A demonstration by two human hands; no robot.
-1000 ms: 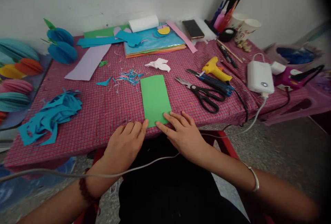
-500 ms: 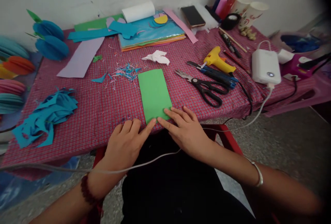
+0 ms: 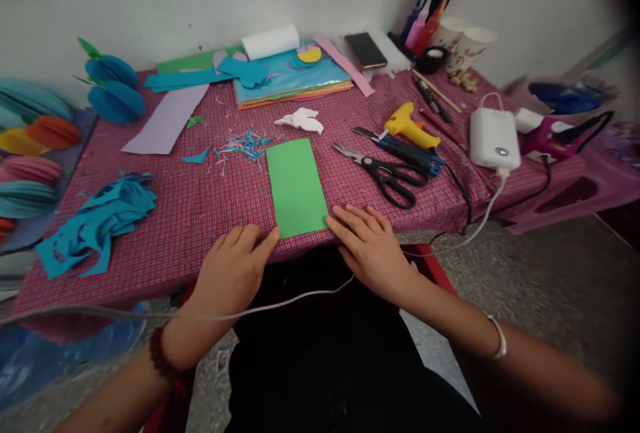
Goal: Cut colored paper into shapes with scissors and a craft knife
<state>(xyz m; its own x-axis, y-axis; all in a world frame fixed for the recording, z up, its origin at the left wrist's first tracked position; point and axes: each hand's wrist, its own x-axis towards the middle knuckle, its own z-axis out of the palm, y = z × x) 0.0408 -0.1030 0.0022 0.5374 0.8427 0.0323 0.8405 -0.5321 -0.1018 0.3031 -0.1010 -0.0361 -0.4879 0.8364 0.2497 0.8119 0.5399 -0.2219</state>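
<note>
A green sheet of paper (image 3: 297, 186), apparently folded, lies flat near the table's front edge. At its lower left corner is my left hand (image 3: 233, 269), the thumb tip touching the paper and the fingers resting on the cloth. My right hand (image 3: 373, 249) rests by the lower right corner, its fingers stretched out and the index fingertip at the paper's edge. Neither hand grasps anything. Right of the paper lie black-handled scissors (image 3: 385, 173), with a blue utility knife (image 3: 407, 151) and a yellow glue gun (image 3: 411, 127) just behind them.
Blue paper scraps (image 3: 103, 219) are heaped on the left. Paper shreds (image 3: 245, 145) and a crumpled tissue (image 3: 301, 120) lie behind the green paper. A white power bank (image 3: 495, 138) with a cable stands on the right. Several layered paper ornaments (image 3: 117, 99) sit at far left.
My hands have slid apart along the paper's near edge, from its middle out to the two corners. The whole view has shifted slightly.
</note>
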